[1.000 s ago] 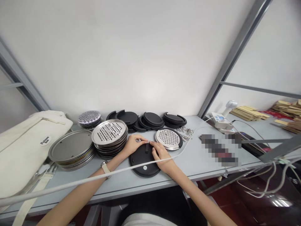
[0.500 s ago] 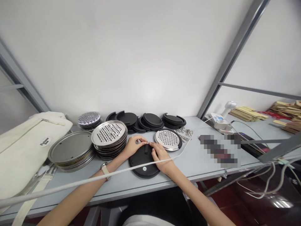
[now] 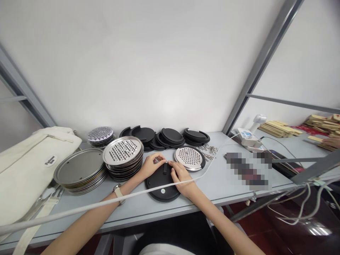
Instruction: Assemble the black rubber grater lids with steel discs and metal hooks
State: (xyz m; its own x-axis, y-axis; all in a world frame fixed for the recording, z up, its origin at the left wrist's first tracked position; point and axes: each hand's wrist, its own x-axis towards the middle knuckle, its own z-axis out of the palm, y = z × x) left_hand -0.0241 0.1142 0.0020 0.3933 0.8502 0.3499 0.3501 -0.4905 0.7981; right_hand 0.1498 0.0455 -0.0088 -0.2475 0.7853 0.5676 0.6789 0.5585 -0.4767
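Note:
In front of me on the bench lies a round black plate with a pale round sticker and a short black strap near its far edge. My left hand is closed, its thumb and fingers pinching at the strap's far end. From the other side my right hand meets it, fingers bent and resting partly on the plate. A small shiny metal piece shows between the fingertips of both hands; its shape is mostly hidden. Just right of the hands is a perforated silver grater disc in a black holder.
Stacks of grater discs and grey metal plates stand left, by a cream bag. Black holders line the wall. Metal wire pieces lie to the right. A white cable crosses in front of my arms.
Both hands stay at the strap's far end with barely any finger movement. The plate has hardly shifted.

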